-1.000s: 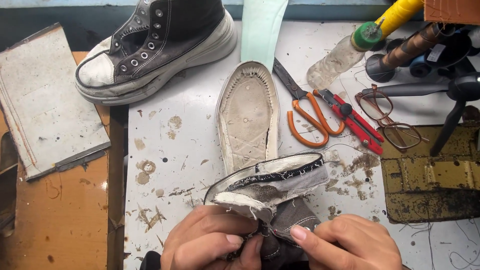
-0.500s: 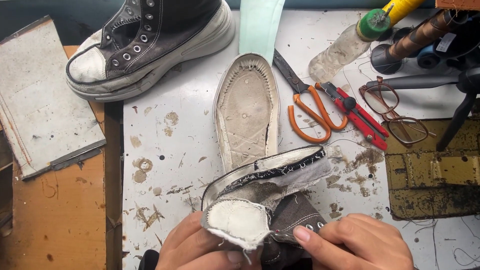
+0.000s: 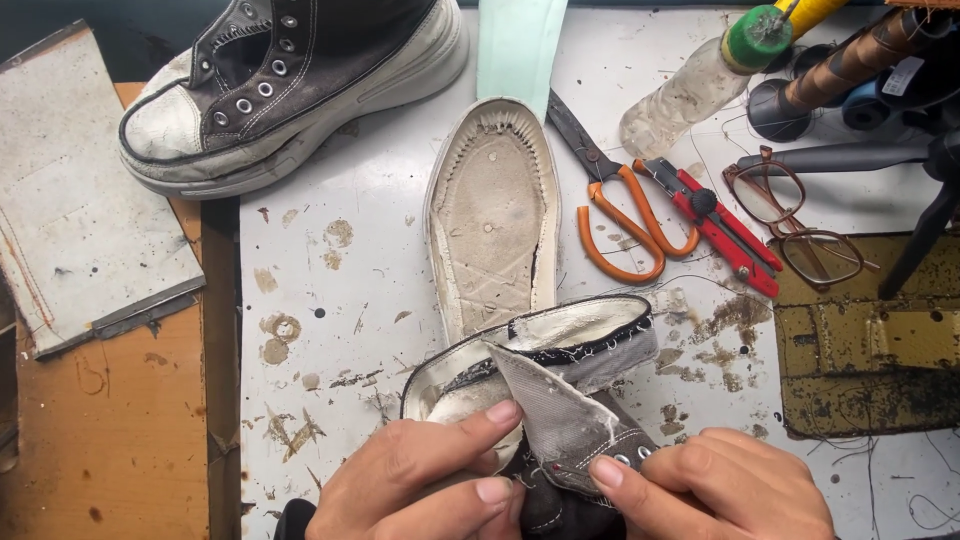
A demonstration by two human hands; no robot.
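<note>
At the table's near edge, left hand [image 3: 425, 480] and right hand [image 3: 725, 485] pinch the shoe upper [image 3: 560, 400], sole [image 3: 492, 215] just beyond.

scissors [image 3: 620, 215] - orange | cutter [image 3: 718, 220] - red | sneaker [image 3: 290, 85] - black, white sole

Two shoes: one whole [image 3: 290, 85], one taken apart [image 3: 560, 400]. One loose sole [image 3: 490, 215]. One scissors [image 3: 620, 215], one cutter [image 3: 715, 220], one spectacles [image 3: 795, 225], one bottle [image 3: 700, 85].

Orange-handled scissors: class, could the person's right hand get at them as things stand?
Probably yes, once freed. The orange-handled scissors lie uncovered on the table, up past the right hand; only that hand's grip on the shoe upper occupies it.
</note>
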